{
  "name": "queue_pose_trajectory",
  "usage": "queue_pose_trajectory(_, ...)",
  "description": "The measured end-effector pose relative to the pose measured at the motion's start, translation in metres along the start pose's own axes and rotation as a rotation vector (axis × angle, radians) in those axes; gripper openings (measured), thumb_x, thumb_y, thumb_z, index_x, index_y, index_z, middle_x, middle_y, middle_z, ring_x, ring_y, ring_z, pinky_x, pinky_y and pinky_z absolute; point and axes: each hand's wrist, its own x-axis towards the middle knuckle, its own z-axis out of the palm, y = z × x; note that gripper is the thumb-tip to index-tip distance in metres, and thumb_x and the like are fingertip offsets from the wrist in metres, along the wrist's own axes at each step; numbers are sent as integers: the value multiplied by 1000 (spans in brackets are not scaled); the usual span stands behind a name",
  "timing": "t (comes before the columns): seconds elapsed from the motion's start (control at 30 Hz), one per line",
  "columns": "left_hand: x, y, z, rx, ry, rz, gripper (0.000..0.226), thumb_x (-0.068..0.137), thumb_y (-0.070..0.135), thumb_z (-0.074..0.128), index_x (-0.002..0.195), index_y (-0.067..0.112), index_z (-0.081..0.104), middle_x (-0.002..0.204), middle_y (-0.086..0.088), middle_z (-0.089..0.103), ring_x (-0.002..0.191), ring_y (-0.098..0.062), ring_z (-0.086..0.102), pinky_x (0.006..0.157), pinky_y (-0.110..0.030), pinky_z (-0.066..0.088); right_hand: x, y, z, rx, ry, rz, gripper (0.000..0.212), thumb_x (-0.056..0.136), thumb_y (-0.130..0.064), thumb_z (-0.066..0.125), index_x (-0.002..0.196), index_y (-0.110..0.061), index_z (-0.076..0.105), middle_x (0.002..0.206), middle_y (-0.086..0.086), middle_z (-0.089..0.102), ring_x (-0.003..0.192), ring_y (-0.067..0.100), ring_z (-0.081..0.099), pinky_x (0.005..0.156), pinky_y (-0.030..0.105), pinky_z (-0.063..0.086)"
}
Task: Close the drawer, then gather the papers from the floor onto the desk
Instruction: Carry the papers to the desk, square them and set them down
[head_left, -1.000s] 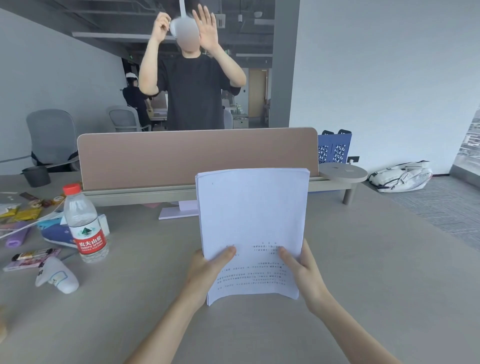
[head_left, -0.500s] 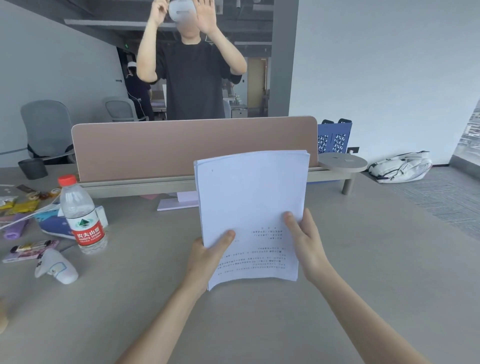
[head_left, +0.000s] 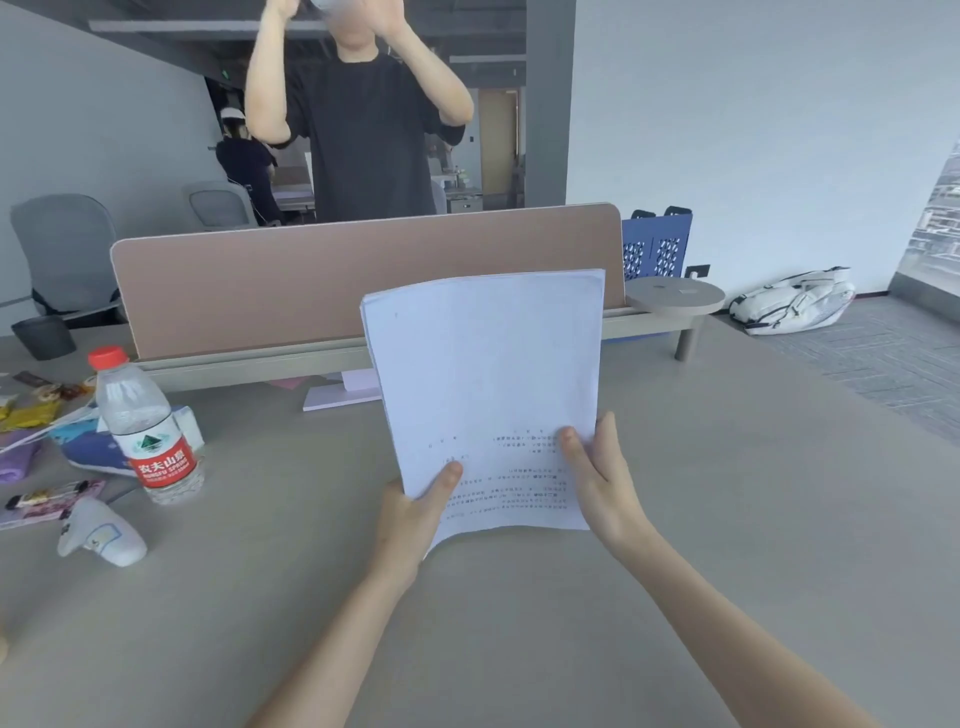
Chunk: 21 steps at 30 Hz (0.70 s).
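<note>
A thick stack of white printed papers (head_left: 485, 379) stands nearly upright over the grey desk (head_left: 727, 519), its lower edge curled just above the desktop. My left hand (head_left: 413, 512) grips the stack's lower left corner, thumb on the front sheet. My right hand (head_left: 597, 480) holds the lower right edge, thumb pressed on the printed text. The drawer and the floor under the desk are out of view.
A water bottle (head_left: 148, 431) with a red cap stands at the left among snack wrappers, a blue pouch and a white controller (head_left: 98, 535). A tan divider panel (head_left: 363, 280) runs along the desk's back; a person in black stands behind it. A white bag (head_left: 792, 301) lies on the floor at right.
The stack has tilted slightly to the left and my right hand has slid higher up its right edge. The view has dropped a little toward the desk.
</note>
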Motion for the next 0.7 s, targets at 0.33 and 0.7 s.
queue_pose_trajectory(0.33, -3, -16, 2, 102, -37, -10, 8, 89, 31, 68, 87, 38, 72, 85, 31, 74, 90, 8, 67, 78, -22, 52, -16, 32, 13, -112, -68, 66, 32, 105, -25, 41, 82, -15, 21, 76, -4, 35, 68, 12, 34, 61, 26, 33)
queue_pose_trajectory(0.7, 1, 1, -3, 103, -182, -167, 15, 92, 32, 63, 102, 24, 70, 102, 6, 76, 100, -18, 70, 80, -34, 55, 4, 46, -21, -23, -146, 340, 20, 98, -18, 48, 113, -16, 61, 118, 3, 71, 109, 21, 68, 97, 41, 54)
